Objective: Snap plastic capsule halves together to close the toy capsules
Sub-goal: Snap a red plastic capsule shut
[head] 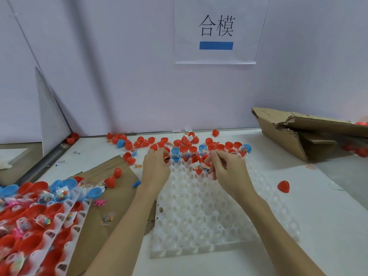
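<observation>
A white plastic grid tray (199, 212) lies in front of me, with several red and blue open capsule halves (196, 168) seated in its far rows. My left hand (156, 166) reaches to the tray's far left corner, and its fingertips pinch a red capsule half (166, 157) there. Over the far rows my right hand (227, 166) has its fingers curled round a red capsule half (207, 170) that holds a small bagged toy. Loose red and blue capsule halves (159, 143) are scattered beyond the tray along the wall.
At the lower left a second tray (65, 212) full of red and blue halves with bagged toys sits on cardboard (119, 166). A torn cardboard box (298, 132) lies at the right. One red half (283, 186) lies alone right of the tray. A paper sign (216, 30) hangs on the wall.
</observation>
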A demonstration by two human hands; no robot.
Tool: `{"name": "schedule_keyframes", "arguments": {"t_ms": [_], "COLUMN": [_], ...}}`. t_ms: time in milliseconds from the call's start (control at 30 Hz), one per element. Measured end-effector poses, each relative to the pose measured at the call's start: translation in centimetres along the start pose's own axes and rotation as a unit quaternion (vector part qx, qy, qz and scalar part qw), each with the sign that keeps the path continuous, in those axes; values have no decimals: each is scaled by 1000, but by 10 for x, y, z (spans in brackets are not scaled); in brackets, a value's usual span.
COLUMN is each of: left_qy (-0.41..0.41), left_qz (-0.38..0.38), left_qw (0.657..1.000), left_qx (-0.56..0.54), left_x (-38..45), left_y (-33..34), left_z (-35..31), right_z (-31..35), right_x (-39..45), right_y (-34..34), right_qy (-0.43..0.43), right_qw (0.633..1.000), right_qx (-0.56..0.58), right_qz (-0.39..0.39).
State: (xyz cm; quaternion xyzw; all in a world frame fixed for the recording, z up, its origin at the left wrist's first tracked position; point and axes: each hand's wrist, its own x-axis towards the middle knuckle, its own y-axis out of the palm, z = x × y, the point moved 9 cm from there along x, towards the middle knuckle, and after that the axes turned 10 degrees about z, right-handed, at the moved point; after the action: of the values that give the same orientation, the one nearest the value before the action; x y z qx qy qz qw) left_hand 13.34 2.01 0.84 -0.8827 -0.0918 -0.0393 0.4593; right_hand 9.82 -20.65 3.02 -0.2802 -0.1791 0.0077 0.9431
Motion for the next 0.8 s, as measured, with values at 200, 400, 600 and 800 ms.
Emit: {"name": "schedule_keyframes", "arguments": {"t_ms": [200, 400, 600, 800], "left_qy": [12, -10, -24, -9], "left_qz": [-28, -28, -26, -74], "left_qw": [999, 996, 993, 989], "left_qx": [-18, -86, -112, -124], "left_x": [3, 6, 7, -1], "left_y": [-2, -6, -3, -16], "left_z": [2, 14, 19, 13], "right_z": [0, 2, 1, -1], "right_x": [0, 1, 0, 1], "right_y": [-1, 0, 1, 3], "right_qy": [-1, -7, 0, 6], "right_qw": [1000, 1000, 1000, 1000], "right_qx": [5, 8, 15, 17], "right_qz": [0, 2, 4, 12]}}
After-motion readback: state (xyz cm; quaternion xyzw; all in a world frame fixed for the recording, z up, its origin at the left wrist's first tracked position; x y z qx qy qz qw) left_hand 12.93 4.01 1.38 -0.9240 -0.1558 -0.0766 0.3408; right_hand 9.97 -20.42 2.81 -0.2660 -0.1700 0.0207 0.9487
